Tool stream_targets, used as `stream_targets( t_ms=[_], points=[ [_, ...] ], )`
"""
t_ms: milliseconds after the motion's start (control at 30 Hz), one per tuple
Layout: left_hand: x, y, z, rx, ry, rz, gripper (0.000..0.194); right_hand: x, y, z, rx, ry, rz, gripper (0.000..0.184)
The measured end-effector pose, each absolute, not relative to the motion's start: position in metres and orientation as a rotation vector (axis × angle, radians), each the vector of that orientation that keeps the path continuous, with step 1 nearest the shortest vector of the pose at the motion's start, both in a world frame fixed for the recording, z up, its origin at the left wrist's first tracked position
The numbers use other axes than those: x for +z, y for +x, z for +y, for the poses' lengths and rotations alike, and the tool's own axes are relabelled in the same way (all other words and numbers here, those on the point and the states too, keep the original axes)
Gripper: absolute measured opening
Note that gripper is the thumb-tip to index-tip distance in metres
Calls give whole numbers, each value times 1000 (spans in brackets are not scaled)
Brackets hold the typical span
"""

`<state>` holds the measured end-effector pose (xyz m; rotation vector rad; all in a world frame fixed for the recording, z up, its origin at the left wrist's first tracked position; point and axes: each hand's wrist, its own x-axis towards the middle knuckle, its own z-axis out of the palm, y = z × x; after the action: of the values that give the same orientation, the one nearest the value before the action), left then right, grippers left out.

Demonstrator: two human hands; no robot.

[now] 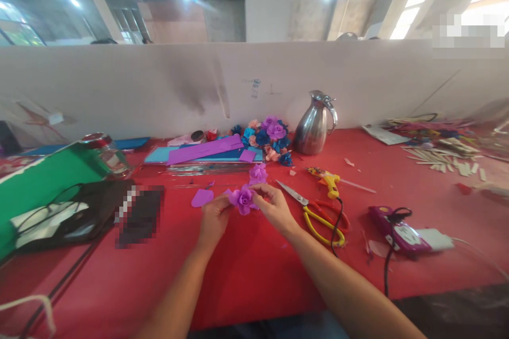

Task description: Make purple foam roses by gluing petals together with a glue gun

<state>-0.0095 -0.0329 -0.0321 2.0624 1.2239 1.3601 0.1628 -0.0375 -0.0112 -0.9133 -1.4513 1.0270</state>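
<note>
A purple paper flower (244, 199) with a rolled centre is held up between my two hands, just above the red table. My left hand (216, 217) pinches its left side, fingers closed on a petal. The closed fingers of my right hand (274, 206) grip the flower's right edge. Right behind it is a second purple flower (258, 172). A loose purple petal (202, 198) lies flat to the left of the held flower. Scissors (320, 217) with red and yellow handles rest open to the right of my right hand.
A yellow glue gun (332, 185) and a purple power strip (401, 230) with cords lie to the right. At the back stand a steel jug (313, 124), a bunch of paper flowers (262, 137) and purple paper (207, 149). A glass jar (106, 156) leans at left.
</note>
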Motion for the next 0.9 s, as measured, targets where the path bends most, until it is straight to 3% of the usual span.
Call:
stream_targets(
  t_ms=[233,600,900],
  points=[
    [-34,-10,-33,1348,2080,1188,30,-12,161,-36,1001,-965,-1407,22],
    [-24,-3,-34,1391,1922,1206,23,-9,159,-35,1555,-821,-1000,37],
    [-28,-8,-31,1418,1841,1331,22,-9,160,-35,1560,-737,-1001,34]
  ],
)
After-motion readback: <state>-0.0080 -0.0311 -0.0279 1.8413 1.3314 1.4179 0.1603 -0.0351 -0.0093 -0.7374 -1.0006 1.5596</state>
